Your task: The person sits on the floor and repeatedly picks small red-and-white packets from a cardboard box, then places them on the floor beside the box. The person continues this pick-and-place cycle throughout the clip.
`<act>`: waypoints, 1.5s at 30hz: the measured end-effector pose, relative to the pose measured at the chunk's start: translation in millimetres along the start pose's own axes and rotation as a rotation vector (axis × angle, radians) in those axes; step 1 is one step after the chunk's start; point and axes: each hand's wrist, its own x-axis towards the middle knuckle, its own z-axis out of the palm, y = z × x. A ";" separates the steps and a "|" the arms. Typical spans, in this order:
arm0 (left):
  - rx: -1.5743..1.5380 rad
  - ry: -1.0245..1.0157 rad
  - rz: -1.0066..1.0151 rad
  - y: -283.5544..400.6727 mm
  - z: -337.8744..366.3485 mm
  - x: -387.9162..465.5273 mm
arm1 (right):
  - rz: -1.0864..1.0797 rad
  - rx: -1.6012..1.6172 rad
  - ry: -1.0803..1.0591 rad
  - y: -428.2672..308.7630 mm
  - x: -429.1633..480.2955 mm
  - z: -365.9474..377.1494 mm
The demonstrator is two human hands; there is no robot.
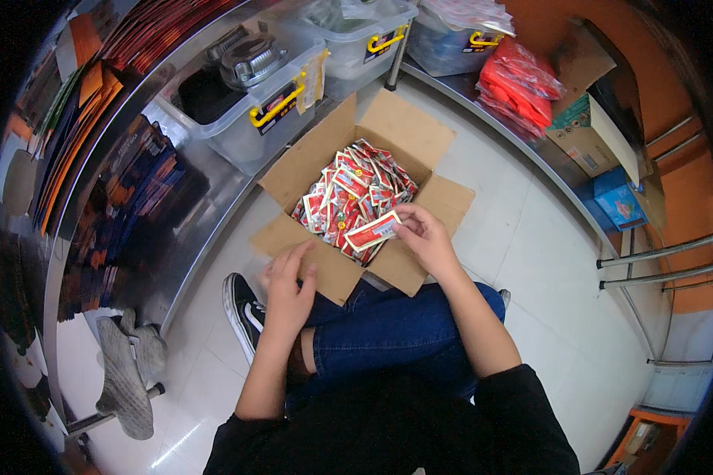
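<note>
An open cardboard box (395,139) stands on the floor before my crossed legs, its flaps folded outward. Many red and white sachets (347,184) are heaped inside it. My right hand (422,234) pinches one printed sachet (371,233) by its right end, above the near part of the heap. By the box's near left flap (324,267) is my left hand (290,273), its fingers apart. It looks slightly blurred, and whether it touches the flap I cannot tell. Something thin and clear seems to lie beside its fingers, too faint to name.
Clear plastic bins (243,136) with yellow latches line a metal shelf on the left. Red plastic-wrapped goods (517,89) and a blue box (618,202) rest on the right shelf. Grey slippers (125,380) sit at lower left. Metal legs (659,252) jut in from the right.
</note>
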 end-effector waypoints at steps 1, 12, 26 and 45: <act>-0.132 0.011 0.015 10.2 -0.4 -0.7 | -0.008 0.108 -0.015 -6.8 -4.8 2.6; -0.341 0.139 -0.154 15.9 -28.6 2.8 | -0.207 -0.603 -0.388 -16.0 26.8 -3.2; -0.563 0.147 -0.217 6.5 -28.4 -14.3 | -0.245 -0.784 -0.087 10.0 36.0 -0.5; -0.879 0.451 -0.072 -10.6 -15.2 -13.2 | -0.032 0.662 0.321 -49.9 -55.5 -86.9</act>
